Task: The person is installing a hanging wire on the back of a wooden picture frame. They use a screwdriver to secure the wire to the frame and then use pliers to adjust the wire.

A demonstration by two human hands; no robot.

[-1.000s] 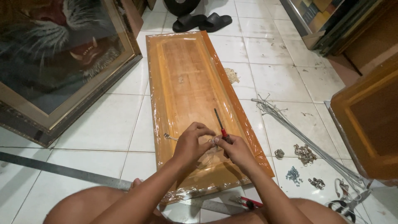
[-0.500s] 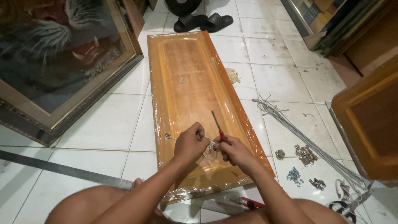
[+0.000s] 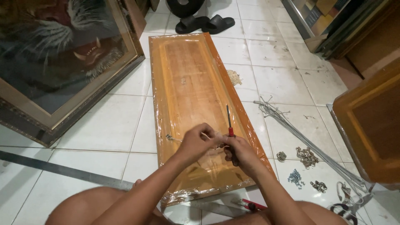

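Red-handled screwdriver (image 3: 228, 123) is clamped in right hand (image 3: 238, 151); thin wire (image 3: 177, 139) is pinched by left hand (image 3: 197, 141), over plastic-wrapped orange wooden panel (image 3: 189, 83).

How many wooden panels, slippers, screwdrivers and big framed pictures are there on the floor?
Wooden panels: 2, one wrapped, one at the right edge
Slippers: 2
Screwdrivers: 1
Framed pictures: 1
Total: 6

Even, fairly bright indoor light falls from above, throwing only soft, short shadows under the left hand (image 3: 199, 141) and right hand (image 3: 238, 151), while glare streaks the plastic-wrapped wooden panel (image 3: 187, 83) beyond and below them, focus stays sharp throughout, and wide-lens bending curves the floor tiles (image 3: 104, 125) far left.
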